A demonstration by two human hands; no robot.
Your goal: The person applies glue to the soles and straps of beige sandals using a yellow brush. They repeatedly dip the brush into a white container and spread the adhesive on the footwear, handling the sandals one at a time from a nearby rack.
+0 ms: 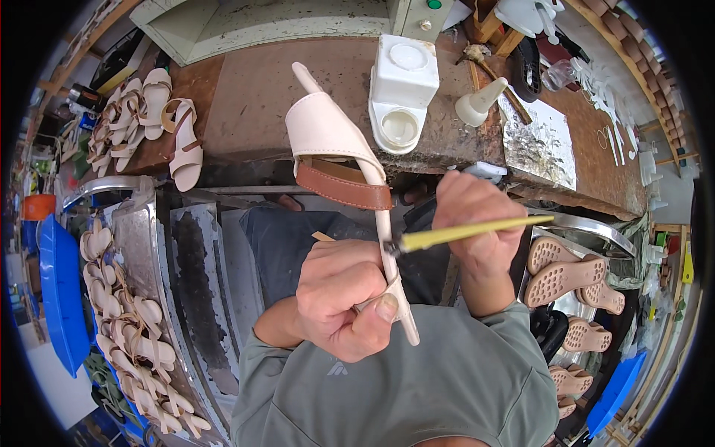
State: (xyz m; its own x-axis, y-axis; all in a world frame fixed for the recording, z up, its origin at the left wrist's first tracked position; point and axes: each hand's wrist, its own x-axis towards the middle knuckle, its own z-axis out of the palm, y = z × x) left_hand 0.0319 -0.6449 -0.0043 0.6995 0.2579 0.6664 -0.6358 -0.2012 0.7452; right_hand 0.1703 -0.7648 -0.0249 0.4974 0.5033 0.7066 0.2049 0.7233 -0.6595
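Observation:
My left hand (346,298) grips a cream sandal (324,130) near its lower end, the thumb pressed on a narrow band there. The sandal stands edge-on, its wide cream band and brown strap (342,185) facing left. Closed round a thin brush (454,232) with a yellow handle is my right hand (480,223). The dark brush tip meets or nearly meets the sandal's edge just above my left fingers; whether it touches, I cannot tell. Beyond the sandal, on the bench, stands a white pot (406,89) with a small round cup at its front.
A worn brown bench (246,104) runs across the far side, with a cone-topped bottle (480,104) and a stained sheet (540,141). Finished-looking sandals (186,145) sit at its left. Several cream sandals (141,328) fill the left rack; tan soles (566,279) lie at right.

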